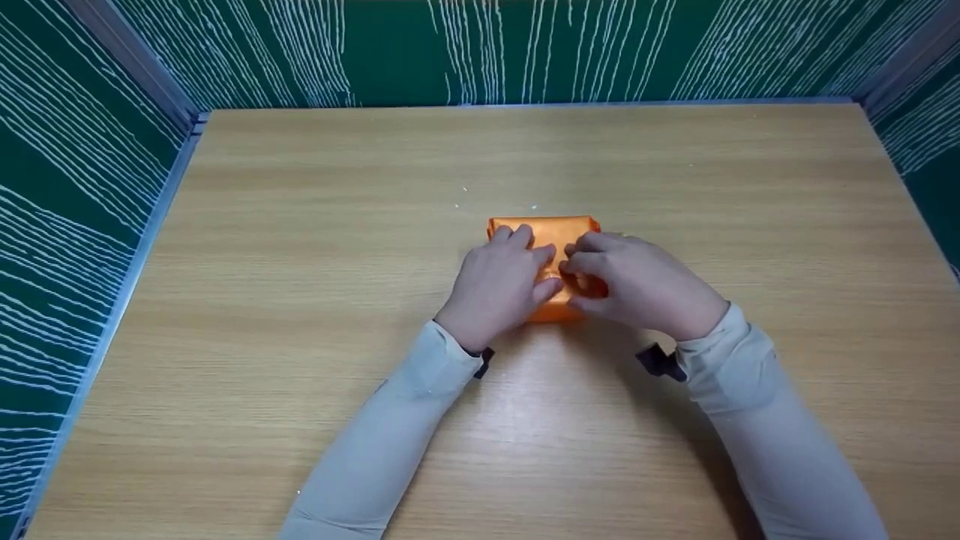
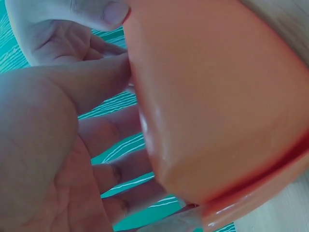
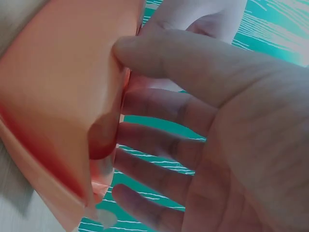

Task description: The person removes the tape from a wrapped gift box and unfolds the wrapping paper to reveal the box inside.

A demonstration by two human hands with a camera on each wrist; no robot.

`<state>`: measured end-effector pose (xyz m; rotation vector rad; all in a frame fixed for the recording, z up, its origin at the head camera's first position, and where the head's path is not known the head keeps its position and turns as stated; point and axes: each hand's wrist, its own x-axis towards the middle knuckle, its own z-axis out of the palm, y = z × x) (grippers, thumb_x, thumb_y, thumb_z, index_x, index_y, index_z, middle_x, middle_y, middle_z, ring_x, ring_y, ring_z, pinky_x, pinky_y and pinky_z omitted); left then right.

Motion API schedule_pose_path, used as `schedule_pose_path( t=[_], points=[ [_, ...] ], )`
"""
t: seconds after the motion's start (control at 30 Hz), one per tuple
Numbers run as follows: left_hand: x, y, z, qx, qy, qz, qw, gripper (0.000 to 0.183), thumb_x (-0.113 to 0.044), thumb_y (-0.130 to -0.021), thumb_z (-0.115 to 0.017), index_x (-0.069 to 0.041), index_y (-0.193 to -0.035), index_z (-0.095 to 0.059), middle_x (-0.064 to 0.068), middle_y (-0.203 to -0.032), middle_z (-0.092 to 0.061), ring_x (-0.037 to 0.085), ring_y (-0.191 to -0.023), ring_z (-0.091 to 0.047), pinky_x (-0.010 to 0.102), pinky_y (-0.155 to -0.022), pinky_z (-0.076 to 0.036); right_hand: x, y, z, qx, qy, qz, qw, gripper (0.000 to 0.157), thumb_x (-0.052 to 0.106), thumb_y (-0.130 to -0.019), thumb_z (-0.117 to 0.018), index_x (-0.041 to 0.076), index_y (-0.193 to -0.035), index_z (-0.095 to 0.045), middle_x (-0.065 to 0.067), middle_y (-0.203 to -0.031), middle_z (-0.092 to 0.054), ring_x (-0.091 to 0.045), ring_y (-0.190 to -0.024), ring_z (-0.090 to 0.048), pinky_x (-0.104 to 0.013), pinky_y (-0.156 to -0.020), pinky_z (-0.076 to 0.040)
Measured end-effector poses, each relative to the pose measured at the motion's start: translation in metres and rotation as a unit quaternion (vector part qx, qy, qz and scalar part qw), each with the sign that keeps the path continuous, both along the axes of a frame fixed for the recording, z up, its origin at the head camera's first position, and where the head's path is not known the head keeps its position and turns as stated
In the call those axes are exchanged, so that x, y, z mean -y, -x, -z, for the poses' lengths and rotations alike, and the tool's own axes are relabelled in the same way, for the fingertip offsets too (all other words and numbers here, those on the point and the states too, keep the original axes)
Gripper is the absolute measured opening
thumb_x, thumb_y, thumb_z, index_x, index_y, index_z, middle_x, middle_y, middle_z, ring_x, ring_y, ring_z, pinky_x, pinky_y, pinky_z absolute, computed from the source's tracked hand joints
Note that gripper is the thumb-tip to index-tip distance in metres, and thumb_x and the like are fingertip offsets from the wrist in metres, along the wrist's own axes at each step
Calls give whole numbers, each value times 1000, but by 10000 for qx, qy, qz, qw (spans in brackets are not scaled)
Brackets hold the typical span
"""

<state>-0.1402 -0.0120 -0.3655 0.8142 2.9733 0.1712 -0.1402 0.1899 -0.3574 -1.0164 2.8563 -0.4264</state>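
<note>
A glossy orange wrapped packet (image 1: 551,311) lies on the table with folded edges and a raised fold near its right side. My left hand (image 1: 501,281) rests across its left part, fingers extended over the top and thumb toward the middle. At the right side, my right hand (image 1: 637,281) pinches the orange sheet between bent fingers and thumb. In the right wrist view, the thumb (image 3: 145,55) presses the orange edge, with the other fingers along its top. The left wrist view shows the thumb (image 2: 104,79) touching the packet's edge (image 2: 145,116).
The packet is on a wood-grain table (image 1: 300,225). Several tiny white specks lie behind it. Green walls (image 1: 390,52) with white streaks stand along the back and sides, and a dark strap (image 1: 660,362) hangs at the right wrist.
</note>
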Motion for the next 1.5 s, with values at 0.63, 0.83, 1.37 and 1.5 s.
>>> schedule_pose_path(
  t=[0.63,0.83,1.37,1.5],
  points=[
    [18,7,-13,989,-607,288,9928,54,-42,-99,-68,-11,-143,-63,10,-149,-55,27,-139,-48,39,-116,-40,5,-3,-5,174,-233,190,9994,43,22,-86,-86,6,-125,-74,-17,-129,-66,-37,-108,-66,-52,-97,-55],
    [28,8,-18,1187,-787,429,9889,60,-40,-97,-70,-17,-150,-56,7,-154,-51,25,-143,-43,41,-119,-35,5,-4,-4,275,-153,183,9993,42,20,-87,-85,6,-125,-74,-18,-129,-66,-37,-107,-67,-52,-96,-55],
    [46,9,-30,859,-662,-144,9940,56,-42,-96,-73,-19,-146,-60,4,-131,-60,22,-116,-53,34,-101,-48,8,-5,-3,347,-307,255,9986,47,24,-83,-89,6,-124,-72,-17,-127,-64,-35,-108,-64,-52,-98,-55],
    [48,9,-30,779,-663,-212,9945,54,-41,-96,-73,-17,-143,-62,4,-126,-62,22,-111,-53,33,-97,-49,7,-4,-3,461,-322,329,9979,49,24,-84,-88,7,-127,-71,-18,-131,-64,-38,-113,-63,-54,-101,-52]
  ],
)
